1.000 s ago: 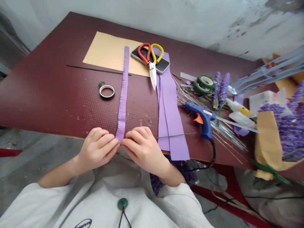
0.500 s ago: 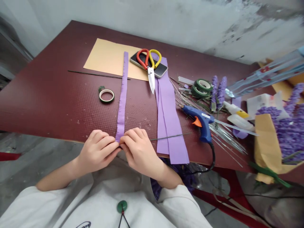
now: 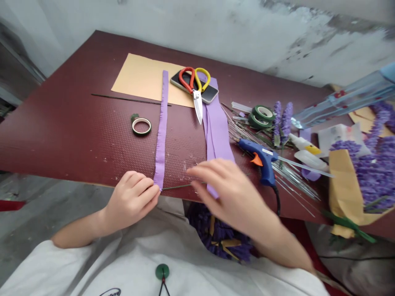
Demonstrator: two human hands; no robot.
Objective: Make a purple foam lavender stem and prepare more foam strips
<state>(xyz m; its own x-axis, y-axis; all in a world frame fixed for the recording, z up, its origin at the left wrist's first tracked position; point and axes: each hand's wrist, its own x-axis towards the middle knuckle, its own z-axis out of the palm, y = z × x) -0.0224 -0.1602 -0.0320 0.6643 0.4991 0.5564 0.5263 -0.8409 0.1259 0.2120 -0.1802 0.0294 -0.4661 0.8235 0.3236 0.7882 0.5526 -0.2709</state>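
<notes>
My left hand (image 3: 132,200) pinches the lower end of a fringed purple paper strip (image 3: 161,135) at the table's front edge. A thin green stem (image 3: 177,187) runs right from those fingertips. My right hand (image 3: 228,189) is over the stem and the wide purple paper strips (image 3: 218,127), its thumb and fingers apart; it is slightly blurred. Left of the fringed strip lies a roll of green tape (image 3: 141,126). Red-and-yellow scissors (image 3: 197,92) rest on a phone (image 3: 210,94) at the top of the wide strips.
A tan paper sheet (image 3: 142,78) and a dark stem (image 3: 123,98) lie farther back. On the right are a blue glue gun (image 3: 262,156), green tape rolls (image 3: 262,116), wires, glue bottles (image 3: 305,144) and purple flowers (image 3: 376,172). More purple flowers (image 3: 222,234) are below the table edge.
My right hand has let go beside my left hand and moved right, its fingers now spread. More of the green stem shows near my left fingertips, which keep their pinch.
</notes>
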